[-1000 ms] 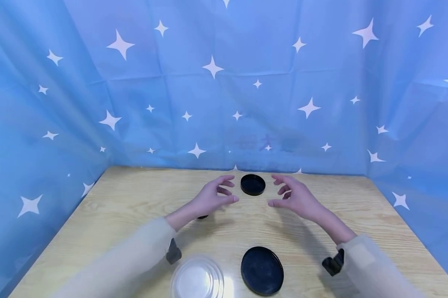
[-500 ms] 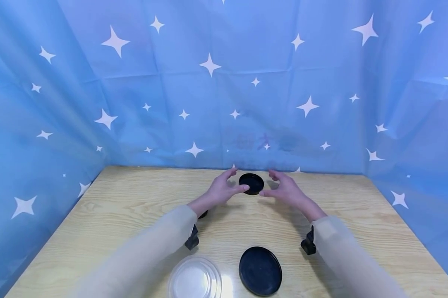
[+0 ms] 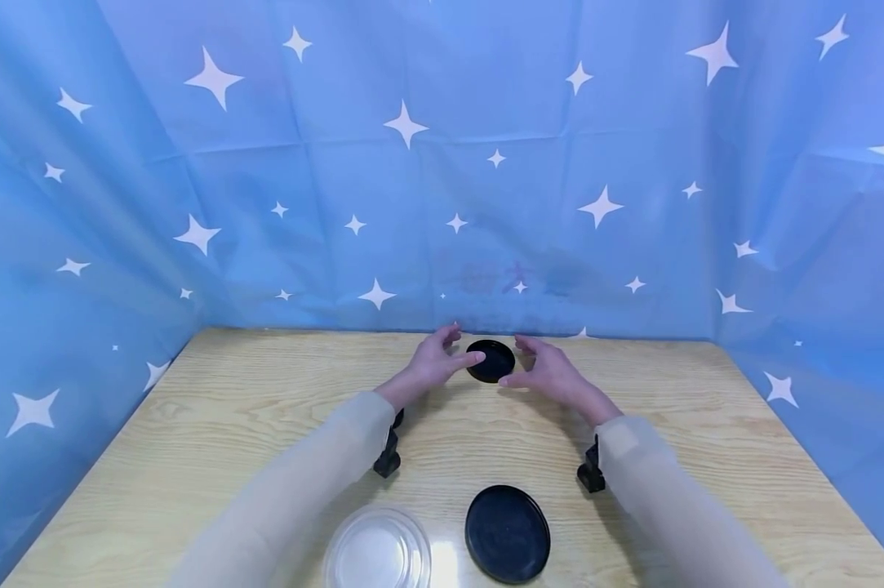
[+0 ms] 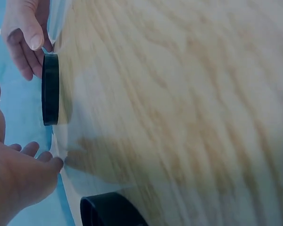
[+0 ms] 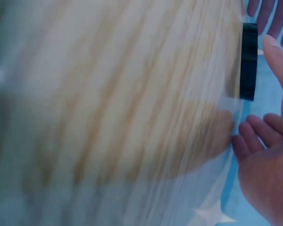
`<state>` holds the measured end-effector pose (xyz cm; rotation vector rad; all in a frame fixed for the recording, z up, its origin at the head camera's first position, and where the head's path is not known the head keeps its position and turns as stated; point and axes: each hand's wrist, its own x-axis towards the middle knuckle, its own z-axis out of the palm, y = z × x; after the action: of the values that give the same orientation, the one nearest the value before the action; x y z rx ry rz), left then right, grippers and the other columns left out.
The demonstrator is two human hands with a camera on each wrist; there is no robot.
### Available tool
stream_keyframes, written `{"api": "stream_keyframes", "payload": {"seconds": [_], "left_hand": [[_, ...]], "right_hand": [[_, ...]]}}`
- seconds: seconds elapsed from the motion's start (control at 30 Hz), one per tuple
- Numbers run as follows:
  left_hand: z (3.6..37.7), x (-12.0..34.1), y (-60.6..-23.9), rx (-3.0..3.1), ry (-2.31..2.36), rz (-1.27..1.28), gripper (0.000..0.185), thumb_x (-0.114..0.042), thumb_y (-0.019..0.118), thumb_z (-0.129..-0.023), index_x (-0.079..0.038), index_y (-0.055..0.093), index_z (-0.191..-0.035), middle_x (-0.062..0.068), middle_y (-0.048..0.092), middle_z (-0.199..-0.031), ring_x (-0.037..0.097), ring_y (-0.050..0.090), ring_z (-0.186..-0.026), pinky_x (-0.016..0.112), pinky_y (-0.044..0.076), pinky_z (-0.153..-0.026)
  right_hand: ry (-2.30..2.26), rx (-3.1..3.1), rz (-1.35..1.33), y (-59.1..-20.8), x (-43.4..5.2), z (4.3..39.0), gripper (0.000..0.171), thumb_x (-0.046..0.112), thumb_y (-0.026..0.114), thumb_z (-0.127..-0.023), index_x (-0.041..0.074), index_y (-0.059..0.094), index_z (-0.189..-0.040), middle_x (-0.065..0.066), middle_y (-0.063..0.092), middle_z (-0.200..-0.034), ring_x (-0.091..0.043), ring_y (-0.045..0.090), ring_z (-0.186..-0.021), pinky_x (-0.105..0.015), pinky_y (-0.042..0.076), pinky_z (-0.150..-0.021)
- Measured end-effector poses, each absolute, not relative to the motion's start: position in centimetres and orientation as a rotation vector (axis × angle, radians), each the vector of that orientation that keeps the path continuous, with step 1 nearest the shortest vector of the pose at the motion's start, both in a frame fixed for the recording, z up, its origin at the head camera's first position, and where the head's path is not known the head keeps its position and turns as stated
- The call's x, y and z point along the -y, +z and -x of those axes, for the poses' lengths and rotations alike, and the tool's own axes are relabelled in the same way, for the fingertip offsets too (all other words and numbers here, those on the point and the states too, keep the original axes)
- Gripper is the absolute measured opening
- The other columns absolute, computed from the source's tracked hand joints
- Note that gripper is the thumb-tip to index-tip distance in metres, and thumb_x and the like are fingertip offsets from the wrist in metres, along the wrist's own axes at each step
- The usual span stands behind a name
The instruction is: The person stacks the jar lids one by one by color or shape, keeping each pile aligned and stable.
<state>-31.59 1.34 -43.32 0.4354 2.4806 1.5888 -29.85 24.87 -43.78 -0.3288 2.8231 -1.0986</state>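
Change: both hands had closed in on the small black lid [image 3: 490, 360] since a second before, when they hovered wider apart and nearer the person; the lid itself had not shifted.
Item: small black lid, round, low-walled, lying flat on the bench [image 3: 228, 425] near its far edge, just short of the blue star curtain [image 3: 412, 204].
Left hand [image 3: 434, 365]: just left of the lid, fingers loosely spread and relaxed, thumb tip at or touching the lid's rim; nothing held.
Right hand [image 3: 548, 374]: just right of the lid, fingers likewise relaxed and part-open, thumb pointing at the rim; contact could not be told.
Wrist views: the lid [image 4: 50, 88] showed edge-on with a plain straight side wall; the left hand [image 4: 16, 181] stood short of it, the right hand's fingers [image 4: 26, 37] at its far side. From the right wrist, the lid [image 5: 248, 61] again edge-on, the right hand [image 5: 269, 165] beside it.
Handling, judged: light, stiff plastic; smooth and probably a little slippery; not fragile.
Hold, judged: opposite points of the rim wall, thumb against fingertips.
Edges: curtain close behind the lid; little room beyond it.
Open room: bare bench to either side of the lid and toward the person.
Others: large black lid [image 3: 507, 533] and clear round container [image 3: 378, 551], both well nearer the person than the small lid.
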Motion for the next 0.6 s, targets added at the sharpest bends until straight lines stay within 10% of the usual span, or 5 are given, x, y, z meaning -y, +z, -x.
{"api": "stream_keyframes", "payload": {"seconds": [0.6], "left_hand": [[32.6, -1.2, -44.15, -2.637, 1.346, -0.483, 0.083, -0.039, 0.08, -0.074, -0.006, 0.042, -0.141, 0.006, 0.044, -0.143, 0.022, 0.041, -0.13, 0.035, 0.036, -0.105]], "right_hand": [[-1.023, -2.796, 0.335, -43.83, -24.47, 30.04, 0.099, 0.041, 0.081, -0.072, 0.003, 0.028, -0.147, -0.017, 0.034, -0.147, -0.035, 0.031, -0.134, -0.052, 0.031, -0.105]]}}
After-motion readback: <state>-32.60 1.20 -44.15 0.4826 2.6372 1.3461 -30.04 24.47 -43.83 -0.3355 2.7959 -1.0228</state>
